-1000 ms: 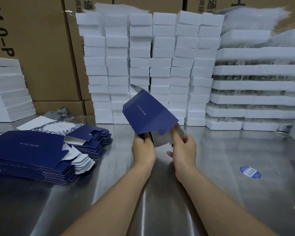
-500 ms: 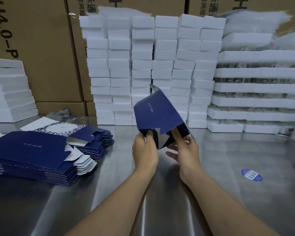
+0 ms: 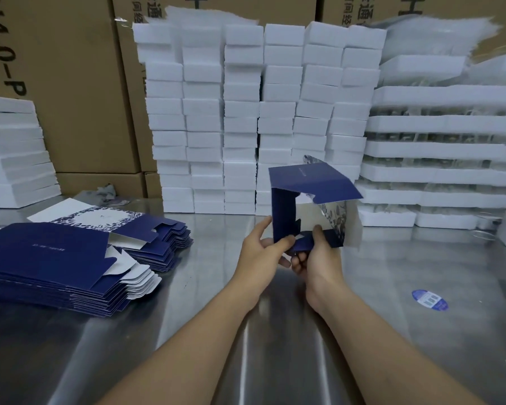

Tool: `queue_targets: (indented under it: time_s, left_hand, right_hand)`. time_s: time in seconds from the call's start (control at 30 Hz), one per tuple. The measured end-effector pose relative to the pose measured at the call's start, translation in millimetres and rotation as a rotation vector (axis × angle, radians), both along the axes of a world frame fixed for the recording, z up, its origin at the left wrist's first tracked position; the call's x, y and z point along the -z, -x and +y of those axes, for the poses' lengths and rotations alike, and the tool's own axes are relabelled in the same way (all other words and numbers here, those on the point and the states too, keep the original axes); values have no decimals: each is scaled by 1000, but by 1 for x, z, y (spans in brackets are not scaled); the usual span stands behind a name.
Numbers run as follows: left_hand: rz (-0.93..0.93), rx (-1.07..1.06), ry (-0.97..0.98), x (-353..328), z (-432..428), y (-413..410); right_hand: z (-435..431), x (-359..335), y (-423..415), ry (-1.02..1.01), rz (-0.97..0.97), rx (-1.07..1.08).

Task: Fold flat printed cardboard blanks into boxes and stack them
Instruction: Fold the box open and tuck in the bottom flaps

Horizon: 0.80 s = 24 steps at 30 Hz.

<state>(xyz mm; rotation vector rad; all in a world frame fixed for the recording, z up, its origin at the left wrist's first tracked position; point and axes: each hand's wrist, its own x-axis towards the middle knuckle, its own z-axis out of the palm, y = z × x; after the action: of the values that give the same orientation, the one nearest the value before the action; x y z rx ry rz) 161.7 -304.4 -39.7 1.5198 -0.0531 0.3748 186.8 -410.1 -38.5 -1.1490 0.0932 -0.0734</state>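
A dark blue printed cardboard box (image 3: 310, 185) is held in the air above the steel table (image 3: 421, 331), opened into a square tube with its white inside and end flaps facing me. My left hand (image 3: 260, 249) grips its left wall at the lower corner. My right hand (image 3: 316, 258) pinches a blue bottom flap bent inward. At the left lie two stacks of flat blue blanks (image 3: 56, 264), the farther stack (image 3: 155, 238) topped by a white floral panel.
Tall columns of white foam blocks (image 3: 246, 118) stand right behind the box. White foam trays (image 3: 438, 159) are piled at the right, more foam (image 3: 12, 153) at the far left, brown cartons (image 3: 76, 83) behind. A blue sticker (image 3: 429, 299) lies on the table.
The blank has gone from a tilted flat sheet to an opened square tube and shifted slightly right. Both hands have moved to its lower edge, working the bottom flaps.
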Motion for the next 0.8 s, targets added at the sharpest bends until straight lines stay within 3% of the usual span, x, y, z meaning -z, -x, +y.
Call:
queue_targets:
  time_s: [0.43, 0.8]
  left_hand:
    - [31, -82, 227, 4, 14, -8]
    - [85, -53, 202, 2, 15, -10]
  right_hand:
    - [-3, -8, 9, 255, -50, -281]
    - [-1, -7, 8, 277, -61, -247]
